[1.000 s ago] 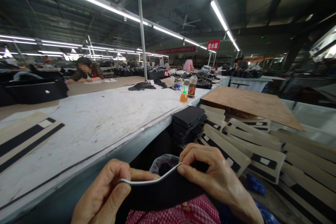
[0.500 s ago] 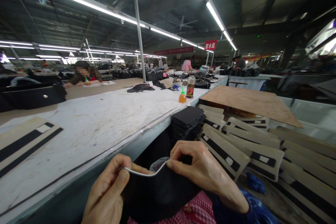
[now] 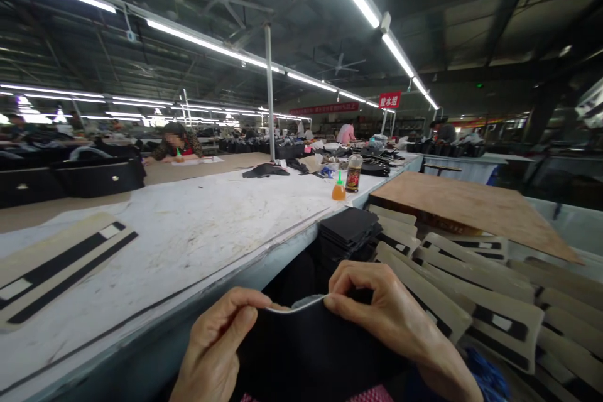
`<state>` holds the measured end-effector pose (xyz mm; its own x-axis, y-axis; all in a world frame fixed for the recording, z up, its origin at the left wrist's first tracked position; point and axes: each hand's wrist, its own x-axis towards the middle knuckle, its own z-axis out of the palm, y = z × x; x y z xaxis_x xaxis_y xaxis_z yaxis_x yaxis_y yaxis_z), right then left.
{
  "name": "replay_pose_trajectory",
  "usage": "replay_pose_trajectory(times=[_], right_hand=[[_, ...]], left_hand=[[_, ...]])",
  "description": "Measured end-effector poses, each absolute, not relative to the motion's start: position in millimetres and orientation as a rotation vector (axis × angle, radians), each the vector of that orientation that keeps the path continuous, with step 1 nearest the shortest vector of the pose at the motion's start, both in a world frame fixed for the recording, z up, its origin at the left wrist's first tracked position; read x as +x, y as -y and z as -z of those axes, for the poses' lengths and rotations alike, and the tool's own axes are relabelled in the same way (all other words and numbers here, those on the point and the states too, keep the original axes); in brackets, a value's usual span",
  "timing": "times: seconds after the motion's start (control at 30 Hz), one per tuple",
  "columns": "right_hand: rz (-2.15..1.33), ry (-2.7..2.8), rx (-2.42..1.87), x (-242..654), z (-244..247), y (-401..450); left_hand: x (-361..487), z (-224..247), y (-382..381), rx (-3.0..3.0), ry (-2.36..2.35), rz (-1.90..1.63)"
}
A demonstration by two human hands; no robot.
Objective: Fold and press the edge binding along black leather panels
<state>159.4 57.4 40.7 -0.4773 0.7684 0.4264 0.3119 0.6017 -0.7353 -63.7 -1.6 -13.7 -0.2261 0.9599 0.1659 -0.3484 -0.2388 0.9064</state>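
Pinching the black panel [image 3: 306, 352] by its white edge [image 3: 300, 308], you hold it above your lap, beside the bench's near edge. Your right hand [image 3: 377, 301] grips that edge between thumb and forefinger; your left hand [image 3: 217, 339] closes thumb and forefinger near its other end, a finger reaching behind. Your hands have drawn closer together over the last second, so a shorter, shallower curve of edge now spans between them. Clear plastic [image 3: 308, 301] shows just behind.

On the bench [image 3: 226, 220], a striped beige sheet [image 3: 61, 264] lies at the near left corner. Farther along, close to the near edge, stand an orange bottle [image 3: 338, 191] and a taller dark one, with black scraps [image 3: 266, 170] past them to the left. Off that edge sit a black stack [image 3: 351, 226], beige pieces [image 3: 499, 308] and a wooden board [image 3: 471, 201]. Across the bench a co-worker [image 3: 191, 146] leans in; black bags [image 3: 98, 173] stand at the far left. Strip lights run overhead.
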Motion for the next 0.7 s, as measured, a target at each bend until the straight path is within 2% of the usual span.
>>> replay_pose_trajectory(times=[0.1,0.23,0.4,0.53,0.7], right_hand=[[-0.784,2.07,-0.827,162,-44,-57],[-0.745,2.105,-0.836,163,-47,-55],[-0.564,2.156,-0.923,157,-44,-52],[-0.531,2.217,-0.967,148,-39,-52],[-0.511,2.29,-0.868,143,-21,-58]], left_hand=[[-61,8,3,1.055,-1.015,-1.742],[-81,10,-3,1.335,-1.154,-1.669],[-102,6,-13,2.191,-1.091,-1.432],[-85,10,-15,2.705,-1.111,-1.45],[-61,29,-18,2.8,-1.227,-1.405]])
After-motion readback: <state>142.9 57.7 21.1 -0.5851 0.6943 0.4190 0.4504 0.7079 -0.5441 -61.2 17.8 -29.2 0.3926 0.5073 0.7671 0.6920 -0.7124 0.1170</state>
